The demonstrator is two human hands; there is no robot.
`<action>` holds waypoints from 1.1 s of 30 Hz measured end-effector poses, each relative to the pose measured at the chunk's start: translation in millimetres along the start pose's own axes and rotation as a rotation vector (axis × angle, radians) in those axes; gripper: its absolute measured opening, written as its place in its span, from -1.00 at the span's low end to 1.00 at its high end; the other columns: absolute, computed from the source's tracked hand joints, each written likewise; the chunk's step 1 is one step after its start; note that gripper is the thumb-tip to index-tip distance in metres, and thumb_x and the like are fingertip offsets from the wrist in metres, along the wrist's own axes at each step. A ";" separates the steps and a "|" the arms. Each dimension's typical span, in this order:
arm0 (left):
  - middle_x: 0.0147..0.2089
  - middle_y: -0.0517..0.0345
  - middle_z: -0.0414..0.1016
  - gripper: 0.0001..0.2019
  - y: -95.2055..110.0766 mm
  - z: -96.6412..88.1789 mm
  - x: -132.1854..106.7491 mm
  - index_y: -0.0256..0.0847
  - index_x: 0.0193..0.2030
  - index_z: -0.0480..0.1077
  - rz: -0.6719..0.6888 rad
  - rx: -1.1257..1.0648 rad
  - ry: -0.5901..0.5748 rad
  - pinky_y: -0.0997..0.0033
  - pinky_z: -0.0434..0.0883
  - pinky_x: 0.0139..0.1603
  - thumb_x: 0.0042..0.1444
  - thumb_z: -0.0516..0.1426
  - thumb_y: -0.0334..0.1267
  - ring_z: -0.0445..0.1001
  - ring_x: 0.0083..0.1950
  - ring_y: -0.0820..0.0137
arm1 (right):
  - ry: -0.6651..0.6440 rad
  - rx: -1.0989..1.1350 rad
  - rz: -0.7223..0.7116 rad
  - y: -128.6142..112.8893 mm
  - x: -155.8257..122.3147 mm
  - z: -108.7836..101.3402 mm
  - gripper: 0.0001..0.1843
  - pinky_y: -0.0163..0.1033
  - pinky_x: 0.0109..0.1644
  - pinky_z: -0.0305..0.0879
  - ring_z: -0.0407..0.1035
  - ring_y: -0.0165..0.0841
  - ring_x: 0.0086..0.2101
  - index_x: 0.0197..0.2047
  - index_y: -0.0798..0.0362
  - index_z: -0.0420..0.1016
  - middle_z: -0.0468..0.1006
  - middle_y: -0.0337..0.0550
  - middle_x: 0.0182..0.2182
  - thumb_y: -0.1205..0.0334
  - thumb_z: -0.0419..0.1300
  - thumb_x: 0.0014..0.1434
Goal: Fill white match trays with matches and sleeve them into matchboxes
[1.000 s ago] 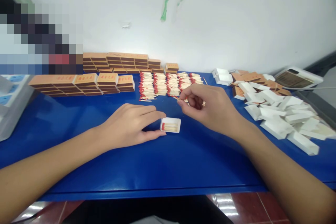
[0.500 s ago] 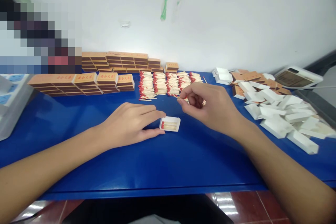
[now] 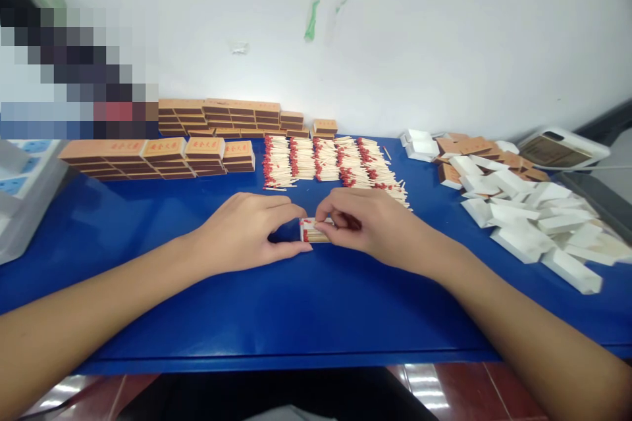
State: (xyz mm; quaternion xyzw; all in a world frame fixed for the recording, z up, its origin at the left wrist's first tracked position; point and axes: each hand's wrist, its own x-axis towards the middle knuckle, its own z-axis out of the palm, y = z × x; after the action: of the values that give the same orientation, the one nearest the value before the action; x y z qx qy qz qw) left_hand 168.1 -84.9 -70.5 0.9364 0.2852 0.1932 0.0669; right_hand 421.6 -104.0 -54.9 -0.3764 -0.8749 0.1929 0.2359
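Observation:
A small white matchbox tray (image 3: 301, 231) lies on the blue table, with red-headed matches side by side in it. My left hand (image 3: 247, 230) grips its left end between thumb and forefinger. Over the tray's right part, my right hand (image 3: 368, 220) is closed in a pinch on matches (image 3: 311, 222), their red heads pointing left. How many it holds I cannot tell, and its fingers hide the tray's right end. Just beyond the hands, loose matches (image 3: 326, 161) lie in several heaped columns, heads mostly to the left.
Filled-looking rows of orange-brown matchboxes (image 3: 165, 150) stand stacked at the back left. On the right are a heap of white trays (image 3: 523, 233), some brown matchbox sleeves (image 3: 467, 145) and a white device (image 3: 565, 147). A grey-white container (image 3: 42, 210) stands at the left edge.
My right hand has moved left and toward me from the match columns, bringing its matches over the tray. My left hand still holds the tray in place.

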 end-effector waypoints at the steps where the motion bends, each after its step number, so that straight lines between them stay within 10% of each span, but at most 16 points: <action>1: -0.31 0.26 0.57 -0.70 -0.1 -0.1 0.0 -0.18 0.00 0.57 -0.012 -0.018 -0.009 0.44 0.26 -0.39 0.32 0.28 -0.01 0.49 -0.40 0.48 | -0.021 -0.016 -0.009 1.4 -0.2 2.6 -0.91 -0.32 -0.40 0.12 0.26 -0.45 -0.49 -0.20 0.03 0.53 0.38 -0.35 -0.49 0.22 0.32 0.36; 33: -0.32 0.27 0.54 -0.69 1.0 -1.0 0.9 -0.15 0.03 0.58 -0.066 -0.050 -0.063 0.44 0.25 -0.36 0.31 0.29 0.00 0.45 -0.41 0.48 | -0.039 -0.239 -0.049 1.0 -3.4 1.4 -0.90 -0.27 -0.34 0.09 0.32 -0.41 -0.45 -0.15 0.07 0.60 0.48 -0.26 -0.44 0.28 0.25 0.40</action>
State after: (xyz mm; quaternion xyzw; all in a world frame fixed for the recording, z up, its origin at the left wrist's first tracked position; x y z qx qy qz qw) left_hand 168.9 -85.2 -69.0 0.9300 0.3089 0.1685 0.1058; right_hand 423.5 -106.1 -57.4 -0.3765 -0.9050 0.0889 0.1768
